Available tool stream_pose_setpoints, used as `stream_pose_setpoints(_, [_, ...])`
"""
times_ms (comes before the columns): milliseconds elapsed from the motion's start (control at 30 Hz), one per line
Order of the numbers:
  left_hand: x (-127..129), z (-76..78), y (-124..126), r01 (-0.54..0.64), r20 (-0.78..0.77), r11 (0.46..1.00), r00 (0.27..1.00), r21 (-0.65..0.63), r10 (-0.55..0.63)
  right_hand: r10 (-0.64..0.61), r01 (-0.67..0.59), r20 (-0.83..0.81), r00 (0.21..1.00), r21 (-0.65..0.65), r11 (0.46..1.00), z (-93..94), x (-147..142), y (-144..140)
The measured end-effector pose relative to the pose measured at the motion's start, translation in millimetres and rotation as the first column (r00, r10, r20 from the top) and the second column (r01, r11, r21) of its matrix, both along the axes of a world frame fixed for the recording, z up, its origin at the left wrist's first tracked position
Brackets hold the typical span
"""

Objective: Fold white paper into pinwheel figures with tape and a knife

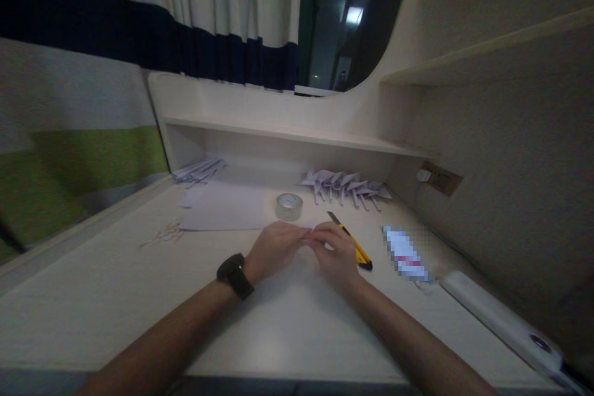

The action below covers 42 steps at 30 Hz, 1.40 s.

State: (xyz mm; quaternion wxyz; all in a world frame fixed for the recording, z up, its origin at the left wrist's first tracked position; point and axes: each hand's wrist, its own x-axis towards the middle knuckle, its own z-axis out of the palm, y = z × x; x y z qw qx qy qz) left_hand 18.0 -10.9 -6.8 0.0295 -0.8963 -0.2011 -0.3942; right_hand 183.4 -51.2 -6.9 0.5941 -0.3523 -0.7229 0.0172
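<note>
My left hand (pixel 278 249), with a black watch on its wrist, meets my right hand (pixel 336 252) above the middle of the desk. The fingertips of both are pinched together on a small piece of white paper (pixel 314 223), mostly hidden by the fingers. Just beyond the hands stands a roll of clear tape (pixel 288 206). A yellow and black box cutter (pixel 362 253) lies beside my right hand, its blade pointing away. White paper sheets (pixel 223 207) are spread behind my left hand.
Several folded paper shapes on thin stems (pixel 346 184) sit at the back right. Folded paper strips (pixel 199 170) are piled at the back left, near thin tan pieces (pixel 162 233). A phone (pixel 406 253) and a long white lamp (pixel 501 322) lie right. A shelf (pixel 288 130) overhangs the back.
</note>
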Motion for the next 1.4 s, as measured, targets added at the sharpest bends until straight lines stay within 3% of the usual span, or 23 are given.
stream_pose_setpoints(100, [-1,0.2,0,0.025,0.023,0.999,0.999,0.021,-0.026,-0.005,0.005,0.008,1.0,0.002,1.0,0.6,1,2])
stream_pose_setpoints(467, [-2,5.1,0,0.033,0.005,0.994,0.999,-0.107,-0.032,-0.029,0.028,-0.014,0.999,-0.029,0.999,1.3,5,7])
stream_pose_setpoints(567, [-5,8.1,1,-0.027,-0.102,0.994,0.995,-0.104,0.017,-0.005,0.012,0.118,0.993,-0.064,0.998,-2.6,11,12])
stream_pose_setpoints(700, [-9,10.1,2,-0.113,-0.265,0.992,0.96,-0.058,0.094,0.018,0.003,0.361,0.932,-0.056,0.998,-10.2,22,18])
stream_pose_setpoints(867, [-7,10.0,0,-0.17,-0.322,0.985,0.935,-0.037,0.149,0.001,0.042,0.472,0.882,-0.08,0.996,-13.8,24,19])
stream_pose_setpoints(1133, [-5,9.6,-2,-0.228,-0.399,0.974,0.892,0.008,0.212,-0.076,0.24,0.709,0.701,-0.134,0.962,-11.1,20,12])
stream_pose_setpoints(1400, [-3,2.7,-2,-0.182,-0.382,0.983,0.91,-0.015,0.163,-0.046,0.351,0.819,0.572,-0.194,0.916,-7.5,14,11])
